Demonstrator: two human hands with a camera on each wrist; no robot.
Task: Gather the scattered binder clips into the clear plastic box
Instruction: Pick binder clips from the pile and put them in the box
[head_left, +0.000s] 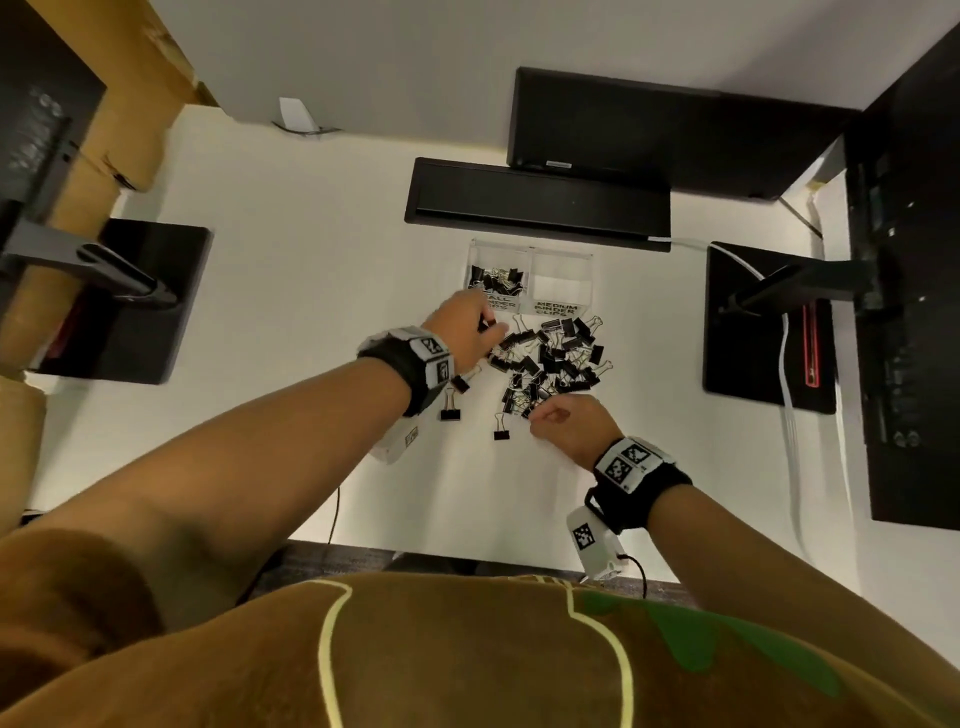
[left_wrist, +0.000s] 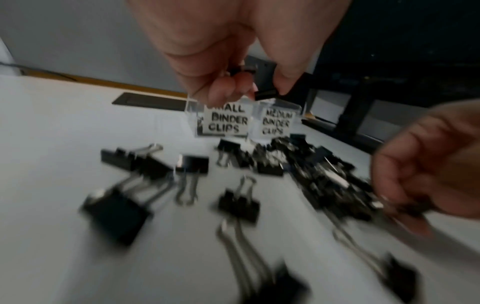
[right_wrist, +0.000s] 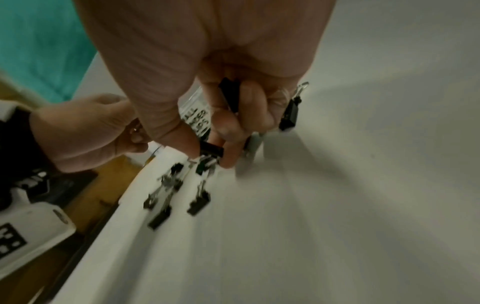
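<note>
Tabletop (head_left: 311, 312): white, monitors around
Clips (head_left: 550, 358): heaped before clear box (head_left: 530, 270)
Left grip (head_left: 470, 325): pinching small clips near the box
Right grip (head_left: 563, 423): curled round clips
Advice: release over the matching labelled compartment

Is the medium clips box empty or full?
Empty. In the head view the medium compartment shows only clear plastic, while the small compartment holds black clips.

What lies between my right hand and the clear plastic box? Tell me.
The head view shows the pile of loose binder clips covering the desk between the right hand and the clear plastic box.
</note>
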